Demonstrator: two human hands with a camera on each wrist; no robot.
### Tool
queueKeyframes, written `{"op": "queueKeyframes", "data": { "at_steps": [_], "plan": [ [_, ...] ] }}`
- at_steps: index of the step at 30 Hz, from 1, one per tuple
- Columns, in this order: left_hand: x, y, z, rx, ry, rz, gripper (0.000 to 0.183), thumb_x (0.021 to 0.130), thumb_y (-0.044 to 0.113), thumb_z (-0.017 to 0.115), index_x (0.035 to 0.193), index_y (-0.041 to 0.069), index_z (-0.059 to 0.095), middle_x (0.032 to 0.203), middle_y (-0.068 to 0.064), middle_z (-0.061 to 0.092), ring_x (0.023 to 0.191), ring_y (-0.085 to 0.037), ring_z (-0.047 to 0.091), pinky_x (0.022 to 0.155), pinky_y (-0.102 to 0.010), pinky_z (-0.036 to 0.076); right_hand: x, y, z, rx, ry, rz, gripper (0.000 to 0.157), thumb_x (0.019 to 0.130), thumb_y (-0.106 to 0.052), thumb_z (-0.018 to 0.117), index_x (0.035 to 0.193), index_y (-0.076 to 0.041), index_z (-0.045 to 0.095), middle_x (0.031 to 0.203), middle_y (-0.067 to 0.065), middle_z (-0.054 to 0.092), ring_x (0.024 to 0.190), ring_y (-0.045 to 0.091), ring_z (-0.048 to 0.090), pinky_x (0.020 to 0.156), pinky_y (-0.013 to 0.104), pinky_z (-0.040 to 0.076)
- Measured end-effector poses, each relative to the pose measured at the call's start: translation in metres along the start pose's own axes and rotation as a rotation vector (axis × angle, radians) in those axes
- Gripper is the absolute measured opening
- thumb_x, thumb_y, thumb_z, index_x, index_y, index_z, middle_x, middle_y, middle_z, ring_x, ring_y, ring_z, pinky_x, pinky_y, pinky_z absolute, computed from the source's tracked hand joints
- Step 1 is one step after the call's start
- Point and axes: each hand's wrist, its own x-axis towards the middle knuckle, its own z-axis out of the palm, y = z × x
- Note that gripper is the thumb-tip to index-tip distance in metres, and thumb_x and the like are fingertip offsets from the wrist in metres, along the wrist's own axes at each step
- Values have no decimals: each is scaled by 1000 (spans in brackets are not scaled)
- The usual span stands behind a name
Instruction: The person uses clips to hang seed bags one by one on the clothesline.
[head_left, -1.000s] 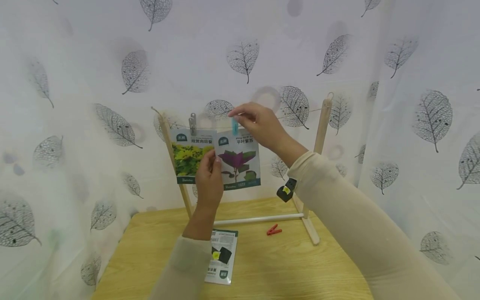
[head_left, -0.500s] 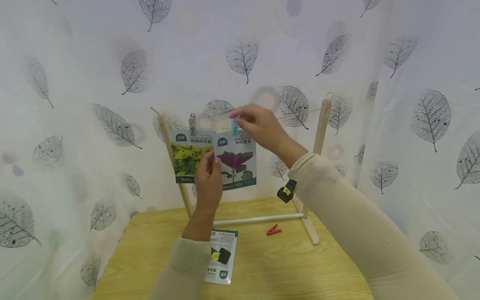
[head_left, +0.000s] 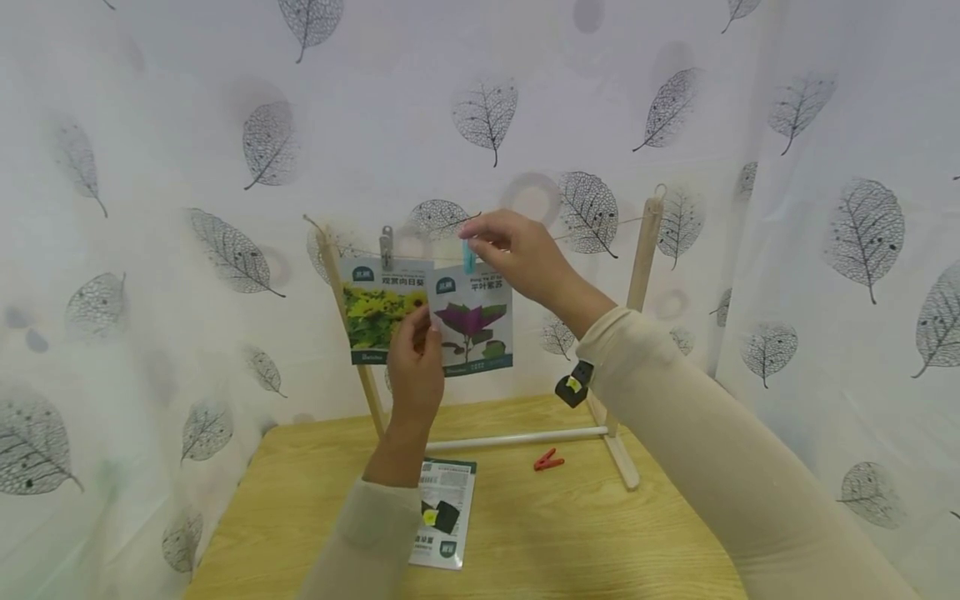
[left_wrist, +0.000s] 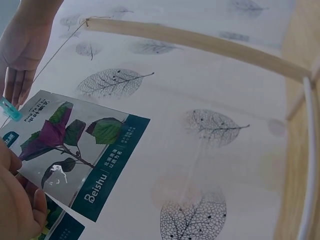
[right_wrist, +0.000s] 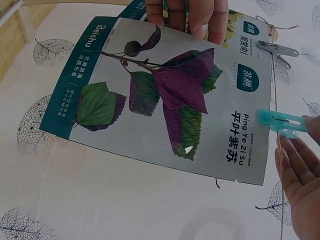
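In the head view my left hand (head_left: 415, 367) holds the left edge of a seed packet (head_left: 472, 325) with a purple-leaved plant on it. My right hand (head_left: 525, 254) pinches a light-blue clothespin (right_wrist: 282, 122) at the packet's top edge, beside the string (right_wrist: 280, 170). To the left, a second seed packet (head_left: 367, 317) with yellow flowers hangs from a grey metal clip (head_left: 387, 248). The purple-plant packet overlaps it in the right wrist view, and my left fingers (right_wrist: 200, 20) show between the two.
The string runs between two wooden posts (head_left: 642, 258), joined low down by a white rod (head_left: 517, 437). On the wooden table (head_left: 562, 533) lie a red clothespin (head_left: 549, 460) and another packet (head_left: 450, 542), partly behind my left forearm. A leaf-patterned curtain (head_left: 585, 100) stands behind.
The purple-plant packet has shifted slightly left and turned a little over the last second. Both hands stay almost where they were, the right still pinching the light-blue clothespin.
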Motion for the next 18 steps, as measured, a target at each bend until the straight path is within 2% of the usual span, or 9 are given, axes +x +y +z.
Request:
{"op": "queueKeyframes", "data": {
  "at_steps": [6,12,18],
  "plan": [
    [-2,-2,-2,18,15,-13,33,105,21,53,137,13,59,123,-9,60,110,-20,59,92,-34,50,0,0,1,-15,0,-16,26,102,-19,61,125,-12,70,135,4,65,112,20,67,98,34,55],
    [-2,-5,-4,-11,9,-9,30,105,20,53,134,14,61,119,-8,56,109,-19,56,90,-27,49,0,-1,2,-27,10,-23,28,103,-20,60,128,-10,67,133,7,65,117,22,65,102,33,54],
    [-1,-7,-6,-26,4,-9,29,105,17,53,132,14,62,118,-8,56,107,-17,54,90,-28,48,-1,0,4,-26,41,-39,30,102,-18,60,130,-8,64,133,8,63,118,22,65,103,31,53]
  ]
}}
